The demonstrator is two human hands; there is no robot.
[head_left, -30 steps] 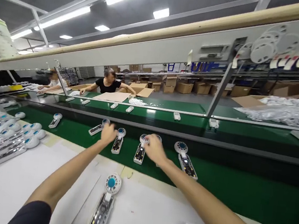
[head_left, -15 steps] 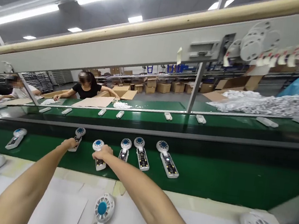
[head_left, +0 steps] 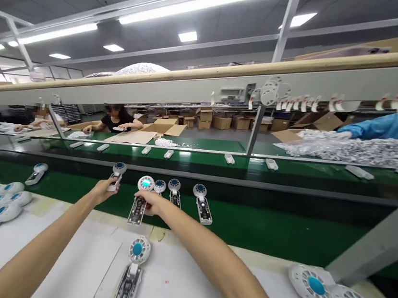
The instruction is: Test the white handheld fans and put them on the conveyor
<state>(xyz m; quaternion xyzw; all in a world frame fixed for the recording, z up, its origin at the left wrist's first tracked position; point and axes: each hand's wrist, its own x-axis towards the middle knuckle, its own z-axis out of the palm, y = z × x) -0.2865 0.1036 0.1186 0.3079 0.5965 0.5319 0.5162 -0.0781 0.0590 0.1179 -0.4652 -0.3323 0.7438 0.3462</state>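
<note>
My left hand (head_left: 103, 191) is closed around the body of a white handheld fan (head_left: 119, 169) with a blue centre, above the green belt. To its right, my right hand (head_left: 153, 203) grips a second handheld fan (head_left: 137, 211) below its round head. This one's blue centre glows and its circuit board is exposed through the body. Beyond my right hand stand several similar fans, one of them a fan with an open body (head_left: 204, 211) on the belt. Another open fan (head_left: 128, 283) lies on the white worktop between my forearms.
Several fans (head_left: 6, 212) are heaped at the left of the worktop, and more fans (head_left: 316, 285) lie at the right. The green belt (head_left: 265, 227) runs across in front. Behind a rail, white casings (head_left: 271, 164) sit on a second belt. Co-workers sit beyond; a grey post (head_left: 372, 243) slants at right.
The view has tilted up. My right hand has raised its fan off the belt, and the fan's centre now glows. My left hand still holds its fan, now tilted up.
</note>
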